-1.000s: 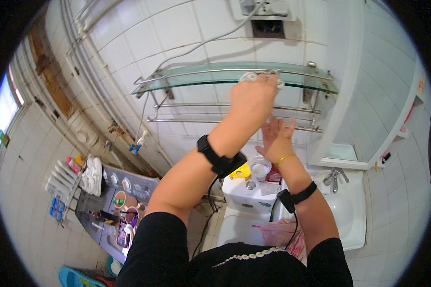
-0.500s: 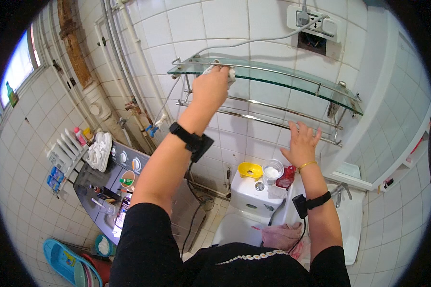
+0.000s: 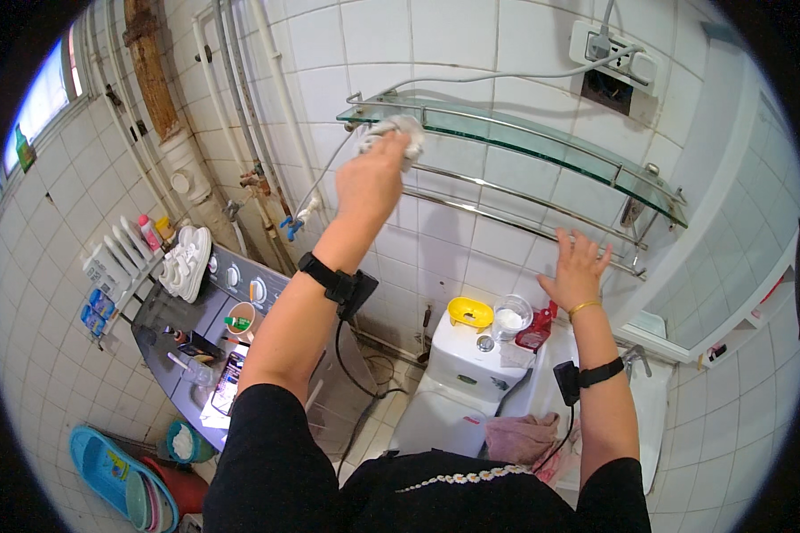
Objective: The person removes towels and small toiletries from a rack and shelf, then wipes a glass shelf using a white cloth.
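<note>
In my left hand [image 3: 372, 182] is a crumpled whitish cloth [image 3: 404, 139], pressed under the fingers at the left end of the glass shelf [image 3: 507, 135]. The shelf has a metal guard rail, and towel bars [image 3: 489, 184] run below it. My right hand [image 3: 580, 274] is raised with its fingers spread, close to the right end of the lower bar; whether the fingertips touch the bar I cannot tell. It holds nothing.
Below stands a toilet tank [image 3: 462, 355] with a yellow soap dish [image 3: 470, 312], a clear tub [image 3: 511, 317] and a red bottle [image 3: 537, 329]. A washing machine [image 3: 182, 351] at left carries shoes, a cup and a phone. A mirror cabinet [image 3: 720, 222] and sink [image 3: 656, 400] are at right.
My left hand and the cloth have shifted slightly left and down at the shelf's end; more of the cloth shows. The right hand stays spread near the bar. The whole view has shifted slightly.
</note>
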`<state>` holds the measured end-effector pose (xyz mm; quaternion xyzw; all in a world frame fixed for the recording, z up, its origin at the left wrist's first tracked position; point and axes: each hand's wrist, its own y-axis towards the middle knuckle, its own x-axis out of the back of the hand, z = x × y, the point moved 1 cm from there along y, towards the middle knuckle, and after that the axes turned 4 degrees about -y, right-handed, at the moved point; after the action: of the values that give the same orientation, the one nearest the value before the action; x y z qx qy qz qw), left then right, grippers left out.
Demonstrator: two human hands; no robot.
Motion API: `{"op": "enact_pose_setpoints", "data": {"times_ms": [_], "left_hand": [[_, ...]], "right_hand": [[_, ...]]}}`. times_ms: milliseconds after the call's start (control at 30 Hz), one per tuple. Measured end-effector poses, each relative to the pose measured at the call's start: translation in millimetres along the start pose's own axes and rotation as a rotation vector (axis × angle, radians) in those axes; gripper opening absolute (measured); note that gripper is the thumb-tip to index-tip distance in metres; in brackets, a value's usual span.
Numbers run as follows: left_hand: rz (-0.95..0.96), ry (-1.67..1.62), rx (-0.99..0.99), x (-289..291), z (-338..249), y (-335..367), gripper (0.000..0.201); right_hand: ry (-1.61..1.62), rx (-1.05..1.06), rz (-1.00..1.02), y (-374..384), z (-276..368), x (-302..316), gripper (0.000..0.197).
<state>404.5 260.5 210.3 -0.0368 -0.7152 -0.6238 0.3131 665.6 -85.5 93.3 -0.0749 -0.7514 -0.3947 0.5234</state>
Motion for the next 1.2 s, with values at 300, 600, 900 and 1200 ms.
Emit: {"op": "enact_pose_setpoints", "data": {"times_ms": [300,600,900,1200], "left_hand": [[-0.041,-0.139,0.024,-23,32,37,0.048],[0.274,0.007,0.207,-16,67,67,0.030],[0.275,-0.044,0.152,-28,66,73,0.053],[0.198,-0.156,0.087,-4,67,47,0.041]], "right_hand": [[0.017,-0.021,0.037,3,15,1,0.115],[-0.052,-0.028,0.045,7,23,0,0.115],[-0.054,-0.022,0.025,9,32,1,0.116],[-0.065,-0.040,0.042,7,32,2,0.117]]}}
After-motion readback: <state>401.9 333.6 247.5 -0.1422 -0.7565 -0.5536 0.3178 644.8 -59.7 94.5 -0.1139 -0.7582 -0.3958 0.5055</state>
